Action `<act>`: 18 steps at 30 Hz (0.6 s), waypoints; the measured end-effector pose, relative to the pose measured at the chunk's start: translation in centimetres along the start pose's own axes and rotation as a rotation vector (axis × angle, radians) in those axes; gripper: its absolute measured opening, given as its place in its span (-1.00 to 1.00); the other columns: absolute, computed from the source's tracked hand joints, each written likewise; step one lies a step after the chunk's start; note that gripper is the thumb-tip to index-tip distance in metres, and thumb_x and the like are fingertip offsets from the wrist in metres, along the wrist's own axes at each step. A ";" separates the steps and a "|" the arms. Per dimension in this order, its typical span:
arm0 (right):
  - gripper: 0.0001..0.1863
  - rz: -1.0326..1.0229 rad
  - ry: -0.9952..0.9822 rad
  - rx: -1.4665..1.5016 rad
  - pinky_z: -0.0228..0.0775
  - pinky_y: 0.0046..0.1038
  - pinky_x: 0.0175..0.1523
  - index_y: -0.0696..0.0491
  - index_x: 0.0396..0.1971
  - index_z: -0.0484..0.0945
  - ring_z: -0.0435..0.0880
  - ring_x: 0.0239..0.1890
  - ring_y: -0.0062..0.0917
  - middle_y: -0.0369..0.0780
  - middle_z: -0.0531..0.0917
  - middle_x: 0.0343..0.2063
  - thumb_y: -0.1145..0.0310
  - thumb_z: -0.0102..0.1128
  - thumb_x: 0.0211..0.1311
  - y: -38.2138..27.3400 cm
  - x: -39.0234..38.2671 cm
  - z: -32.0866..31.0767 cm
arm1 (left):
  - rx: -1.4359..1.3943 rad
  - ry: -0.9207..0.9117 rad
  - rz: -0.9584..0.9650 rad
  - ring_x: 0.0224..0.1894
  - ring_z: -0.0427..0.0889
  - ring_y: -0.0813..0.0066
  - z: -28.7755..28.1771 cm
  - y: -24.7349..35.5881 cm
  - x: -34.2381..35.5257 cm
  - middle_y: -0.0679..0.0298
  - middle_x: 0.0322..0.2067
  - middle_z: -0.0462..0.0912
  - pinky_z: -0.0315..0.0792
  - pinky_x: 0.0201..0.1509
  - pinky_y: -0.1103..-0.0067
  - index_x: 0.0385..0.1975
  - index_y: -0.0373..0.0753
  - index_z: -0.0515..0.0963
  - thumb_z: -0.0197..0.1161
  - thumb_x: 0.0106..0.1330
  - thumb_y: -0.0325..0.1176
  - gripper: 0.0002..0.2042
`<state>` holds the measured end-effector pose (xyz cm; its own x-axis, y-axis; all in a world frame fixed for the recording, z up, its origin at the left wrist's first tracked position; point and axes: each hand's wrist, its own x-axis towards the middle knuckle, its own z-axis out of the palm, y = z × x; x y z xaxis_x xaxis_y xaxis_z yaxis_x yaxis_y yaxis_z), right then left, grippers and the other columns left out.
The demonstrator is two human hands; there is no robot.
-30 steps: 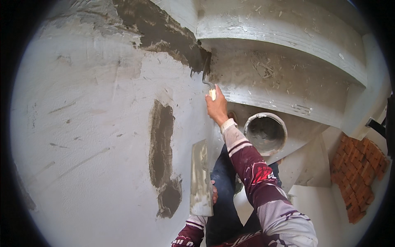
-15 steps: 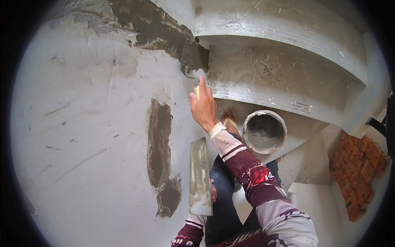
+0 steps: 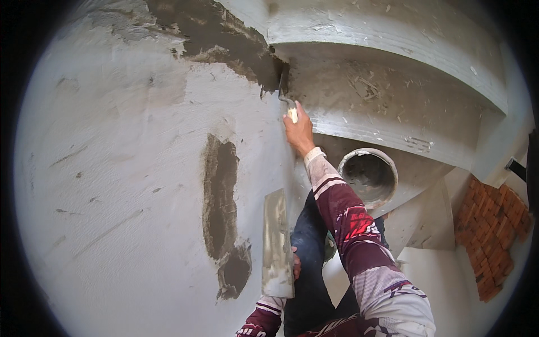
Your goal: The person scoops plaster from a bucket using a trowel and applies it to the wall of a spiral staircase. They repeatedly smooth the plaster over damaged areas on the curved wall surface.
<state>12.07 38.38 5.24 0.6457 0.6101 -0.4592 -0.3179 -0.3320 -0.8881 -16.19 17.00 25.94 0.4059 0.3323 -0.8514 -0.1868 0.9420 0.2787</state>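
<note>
My right hand [image 3: 300, 133] is closed round the pale handle of a small pointing trowel [image 3: 287, 100]. Its blade stands nearly edge-on in the corner where the wall meets the stair riser, at the end of a dark wet mortar band [image 3: 224, 42]. Low down, my left hand [image 3: 296, 264] is mostly hidden behind a long flat plastering trowel [image 3: 276, 247], with its fingers curled at the back. Grey mortar smears cover this trowel's face. Left of it, a second dark mortar patch [image 3: 220, 196] runs down the pale wall [image 3: 123, 185].
A round bucket [image 3: 394, 168] with mortar residue inside stands on a step right of my right forearm. Curved concrete stair steps [image 3: 382, 106] rise at the upper right, with flakes stuck on them. Stacked orange bricks [image 3: 491, 230] lie lower at the far right.
My right hand has moved right with the pointing trowel, and the blade has turned from lying flat on the mortar to edge-on in the corner. The plastering trowel stays nearly in place.
</note>
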 end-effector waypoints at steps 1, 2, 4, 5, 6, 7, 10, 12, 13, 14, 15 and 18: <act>-0.32 0.014 -0.039 0.064 0.29 -0.24 0.29 0.27 0.30 0.24 0.47 0.20 -0.01 0.17 0.49 0.13 0.31 0.15 0.21 -1.5 0.0 -0.1 | -0.029 0.025 -0.022 -0.44 0.45 0.38 -0.4 0.0 -0.1 0.12 -0.28 0.50 0.43 -0.43 0.59 0.15 -0.31 0.36 0.13 0.36 -0.05 -0.48; -0.32 -0.038 -0.039 0.039 0.29 -0.24 0.29 0.27 0.31 0.23 0.47 0.21 -0.02 0.17 0.49 0.13 0.31 0.15 0.21 -3.3 -0.1 -0.5 | -0.059 0.045 -0.048 -0.43 0.44 0.38 -0.6 0.0 -0.1 0.11 -0.28 0.50 0.43 -0.42 0.59 0.15 -0.31 0.36 0.13 0.36 -0.05 -0.48; -0.31 -0.143 -0.050 -0.008 0.29 -0.24 0.29 0.28 0.31 0.22 0.47 0.22 -0.05 0.17 0.49 0.14 0.31 0.14 0.22 -6.7 -1.1 -0.9 | -0.102 0.070 -0.067 -0.42 0.44 0.39 -0.7 0.0 -0.3 0.11 -0.27 0.50 0.43 -0.41 0.58 0.15 -0.31 0.36 0.14 0.36 -0.05 -0.49; -0.31 -0.195 -0.057 -0.024 0.29 -0.24 0.28 0.28 0.31 0.22 0.49 0.20 -0.04 0.18 0.49 0.12 0.31 0.14 0.22 -7.6 -1.6 -1.2 | -0.112 0.068 -0.070 -0.42 0.44 0.39 -0.6 0.1 -0.3 0.11 -0.26 0.50 0.44 -0.39 0.58 0.16 -0.31 0.36 0.14 0.36 -0.06 -0.49; -0.31 -0.246 -0.069 -0.037 0.30 -0.23 0.28 0.29 0.31 0.21 0.50 0.18 -0.04 0.19 0.50 0.11 0.31 0.14 0.22 -8.2 -2.3 -1.4 | -0.124 0.070 -0.068 -0.41 0.44 0.39 -0.5 0.1 -0.4 0.11 -0.26 0.50 0.45 -0.38 0.58 0.16 -0.31 0.36 0.14 0.36 -0.06 -0.49; -0.30 -0.296 -0.081 -0.048 0.31 -0.22 0.27 0.29 0.31 0.21 0.51 0.17 -0.04 0.19 0.51 0.10 0.31 0.15 0.22 -8.7 -3.1 -1.7 | -0.129 0.059 -0.069 -0.40 0.45 0.39 -0.4 0.0 -0.4 0.11 -0.26 0.50 0.45 -0.38 0.58 0.16 -0.31 0.35 0.14 0.36 -0.06 -0.49; -0.31 -0.221 -0.089 -0.019 0.34 -0.27 0.23 0.32 0.30 0.23 0.56 0.12 -0.05 0.20 0.54 0.06 0.32 0.16 0.21 -8.5 -4.3 -2.4 | -0.178 0.008 -0.074 -0.36 0.50 0.27 -1.3 0.0 -0.5 0.06 -0.21 0.50 0.48 -0.36 0.48 0.21 -0.32 0.31 0.10 0.37 -0.02 -0.44; -0.32 -0.167 -0.039 -0.051 0.37 -0.27 0.19 0.31 0.29 0.23 0.58 0.09 -0.05 0.19 0.56 0.02 0.33 0.16 0.21 -7.2 -3.6 -2.6 | -0.262 -0.067 -0.094 -0.32 0.57 0.04 -3.5 -0.5 0.1 -0.04 -0.14 0.51 0.51 -0.31 0.29 0.30 -0.36 0.22 0.04 0.38 0.07 -0.32; -0.32 -0.169 0.003 -0.088 0.40 -0.22 0.14 0.30 0.30 0.22 0.59 0.04 -0.03 0.19 0.58 -0.04 0.33 0.16 0.21 -5.6 -2.2 -2.3 | -0.241 -0.050 -0.094 -0.32 0.57 0.06 -3.6 -0.7 0.1 -0.03 -0.15 0.52 0.51 -0.33 0.30 0.29 -0.36 0.22 0.05 0.37 0.06 -0.33; -0.31 -0.166 0.039 -0.125 0.43 -0.18 0.10 0.29 0.31 0.21 0.61 0.00 0.00 0.19 0.60 -0.09 0.34 0.16 0.21 -5.3 -1.5 -2.2 | -0.223 -0.026 -0.092 -0.33 0.58 0.07 -3.0 -0.8 -0.1 -0.02 -0.15 0.52 0.51 -0.34 0.31 0.29 -0.36 0.22 0.06 0.37 0.06 -0.33; -0.31 -0.191 0.040 -0.112 0.43 -0.17 0.10 0.29 0.31 0.21 0.61 -0.01 -0.01 0.19 0.61 -0.12 0.34 0.16 0.21 -5.0 -0.8 -2.0 | -0.205 -0.004 -0.091 -0.33 0.58 0.08 -2.7 -0.8 -0.2 -0.01 -0.16 0.52 0.51 -0.36 0.33 0.29 -0.36 0.22 0.07 0.37 0.05 -0.33; -0.28 -0.179 -0.035 -0.132 0.44 -0.18 0.04 0.24 0.36 0.14 0.62 -0.10 -0.02 0.13 0.61 -0.17 0.34 0.15 0.24 -6.4 -1.4 -0.8 | -0.078 -0.001 -0.041 -0.33 0.58 0.11 -3.1 -1.4 -0.2 0.00 -0.16 0.53 0.51 -0.38 0.35 0.29 -0.36 0.22 0.07 0.37 0.04 -0.34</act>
<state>13.80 39.05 11.55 0.6584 0.6915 -0.2972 -0.1057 -0.3061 -0.9461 -18.81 15.45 24.31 0.4154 0.2940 -0.8608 -0.2391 0.9483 0.2085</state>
